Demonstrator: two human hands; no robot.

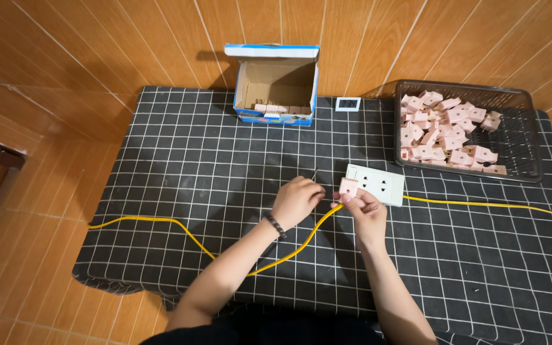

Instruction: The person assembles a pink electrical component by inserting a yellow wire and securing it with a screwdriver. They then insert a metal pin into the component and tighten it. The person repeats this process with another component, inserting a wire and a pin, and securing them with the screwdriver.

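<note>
My right hand [367, 211] pinches a small pink plug-like part [348, 186] just left of a white socket strip [376, 184] lying on the black checked cloth [193, 191]. My left hand [296, 201] is closed around a thin dark pointed tool [314, 176], close beside the pink part. A yellow cable [180, 227] runs from the left edge under both hands; a second stretch of yellow cable [493, 204] leaves the strip to the right.
A dark wire basket [525, 137] at the back right holds several pink parts. An open blue-and-white cardboard box [277, 86] stands at the back centre, with a small white digital display [348, 103] beside it. The cloth lies on an orange tiled floor.
</note>
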